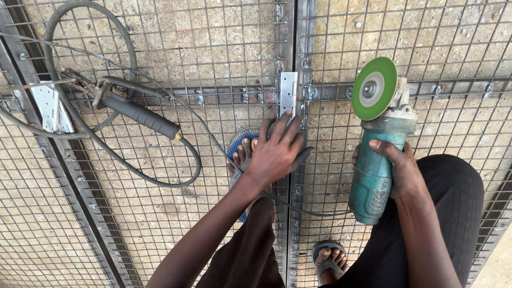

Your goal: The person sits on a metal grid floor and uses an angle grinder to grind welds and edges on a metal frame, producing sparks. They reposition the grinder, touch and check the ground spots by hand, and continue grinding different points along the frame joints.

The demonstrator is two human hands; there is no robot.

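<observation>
Now grinder [376, 165] in right hand [397, 170], left hand [274, 154] on hinge [288, 93]

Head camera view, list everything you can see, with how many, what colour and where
Angle grinder: one, teal body with green disc, right of centre, gripped upright.
Hinge: one, silver, on the frame bars at top centre.
Welding electrode holder: one, dark grey handle, upper left on the mesh.
Cable: one, grey, looped at upper left.
Metal plate: one, silver, far left.
Wire mesh panels: at least two, grey steel, across the whole view.
Sandals: two, blue, on the feet at centre and bottom.
Left hand: flat on the frame below the hinge.
Right hand: holding the grinder.
</observation>
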